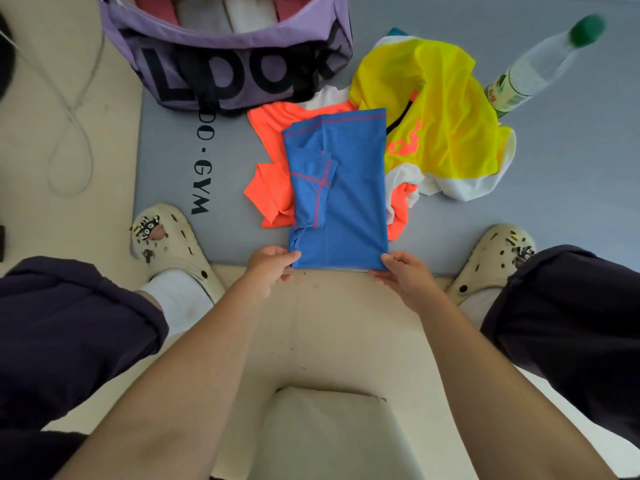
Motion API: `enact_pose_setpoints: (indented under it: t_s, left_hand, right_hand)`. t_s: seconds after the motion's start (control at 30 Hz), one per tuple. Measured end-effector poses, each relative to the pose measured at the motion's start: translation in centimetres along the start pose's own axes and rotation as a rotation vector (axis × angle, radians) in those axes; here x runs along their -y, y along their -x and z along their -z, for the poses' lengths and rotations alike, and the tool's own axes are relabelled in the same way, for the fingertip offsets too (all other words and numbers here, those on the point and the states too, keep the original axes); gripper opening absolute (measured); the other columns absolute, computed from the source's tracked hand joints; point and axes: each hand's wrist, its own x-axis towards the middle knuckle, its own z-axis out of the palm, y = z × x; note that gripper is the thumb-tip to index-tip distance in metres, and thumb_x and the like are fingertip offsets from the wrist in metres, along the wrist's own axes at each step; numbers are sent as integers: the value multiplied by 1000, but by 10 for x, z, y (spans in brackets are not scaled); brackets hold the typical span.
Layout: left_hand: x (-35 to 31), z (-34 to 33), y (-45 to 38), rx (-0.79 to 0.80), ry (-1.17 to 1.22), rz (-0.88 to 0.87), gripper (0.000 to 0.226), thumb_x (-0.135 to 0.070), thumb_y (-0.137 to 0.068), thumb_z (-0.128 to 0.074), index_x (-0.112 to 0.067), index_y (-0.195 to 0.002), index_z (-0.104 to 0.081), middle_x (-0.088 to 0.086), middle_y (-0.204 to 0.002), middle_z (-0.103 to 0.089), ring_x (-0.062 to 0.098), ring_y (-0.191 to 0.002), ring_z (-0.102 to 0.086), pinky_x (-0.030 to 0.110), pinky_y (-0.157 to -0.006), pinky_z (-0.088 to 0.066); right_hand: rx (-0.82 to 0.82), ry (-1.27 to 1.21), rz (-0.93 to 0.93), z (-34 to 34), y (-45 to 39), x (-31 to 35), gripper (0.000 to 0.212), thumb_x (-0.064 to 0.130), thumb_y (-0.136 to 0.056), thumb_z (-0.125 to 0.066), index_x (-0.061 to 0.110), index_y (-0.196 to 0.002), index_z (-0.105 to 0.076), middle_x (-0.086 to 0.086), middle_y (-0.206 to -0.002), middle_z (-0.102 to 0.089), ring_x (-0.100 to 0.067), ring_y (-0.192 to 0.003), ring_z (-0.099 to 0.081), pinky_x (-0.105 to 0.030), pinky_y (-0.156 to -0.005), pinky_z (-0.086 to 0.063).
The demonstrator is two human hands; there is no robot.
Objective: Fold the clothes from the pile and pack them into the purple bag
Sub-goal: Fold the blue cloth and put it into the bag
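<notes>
A blue shirt [346, 195] with pink seams lies folded into a long strip on the grey mat, partly over an orange garment [270, 188]. My left hand [272, 270] pinches its near left corner and my right hand [405, 275] pinches its near right corner. Beyond it to the right sits the pile: a yellow garment [440, 109] on white cloth [464, 188]. The purple bag [242, 60] stands open at the top, with several folded clothes [221, 12] upright inside.
A plastic bottle with a green cap [540, 64] lies at the upper right beside the pile. My feet in cream clogs [173, 244] [491, 261] flank the shirt. A thin cable [69, 109] loops on the floor at left. A cream cushion [329, 434] sits below my arms.
</notes>
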Motion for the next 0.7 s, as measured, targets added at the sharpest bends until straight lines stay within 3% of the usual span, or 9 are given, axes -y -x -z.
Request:
enact_pose_setpoints:
  t_s: [0.07,0.23,0.33,0.47,0.57,0.63,0.7]
  left_hand:
    - [6,1,7,3,51,19,21,-11,-86,-74,-12,-78,-55,5,-84,-63,15,-72,-61,30,-69,-57]
    - [11,5,30,142,282,129,18,0,-87,-69,-8,-84,-53,10,-73,-68,16,-55,-68,21,-47,-53]
    - [-6,6,40,128,371,52,23,0,-88,-67,-16,-87,-50,6,-64,-68,14,-48,-66,18,-43,-49]
    - [-54,8,48,194,383,-116,11,-10,-92,-65,-19,-97,-64,1,-68,-73,11,-52,-67,16,-47,-49]
    - [-93,10,45,241,437,-187,5,-18,-94,-63,-14,-94,-66,4,-78,-77,14,-68,-74,18,-57,-56]
    - [-116,11,39,266,434,-254,5,-14,-93,-64,-12,-96,-67,3,-87,-77,14,-79,-75,19,-65,-57]
    - [-134,9,29,233,337,-310,8,-6,-90,-65,-9,-97,-66,3,-86,-75,11,-75,-74,18,-64,-56]
  right_hand:
    - [28,42,-58,7,9,-5,13,10,-97,-56,10,-85,-51,-15,-80,-67,-17,-61,-70,-27,-63,-55]
    - [57,100,-97,16,24,-7,7,10,-95,-59,5,-92,-55,-15,-79,-70,-17,-60,-71,-25,-56,-56]
    - [51,54,-25,14,27,18,8,8,-94,-60,11,-96,-53,-14,-75,-71,-18,-58,-70,-26,-53,-57]
    - [110,-47,107,0,27,68,3,12,-96,-56,13,-94,-57,-5,-73,-75,-16,-62,-72,-23,-56,-57]
    - [163,-51,236,-14,23,109,4,18,-93,-62,14,-96,-61,0,-87,-77,-14,-78,-74,-23,-67,-58]
    - [135,5,309,-24,16,134,13,16,-89,-68,14,-99,-61,-2,-94,-76,-16,-82,-73,-24,-69,-58]
    - [46,108,351,-34,6,155,13,10,-87,-69,11,-96,-59,-7,-90,-74,-17,-74,-72,-26,-66,-56]
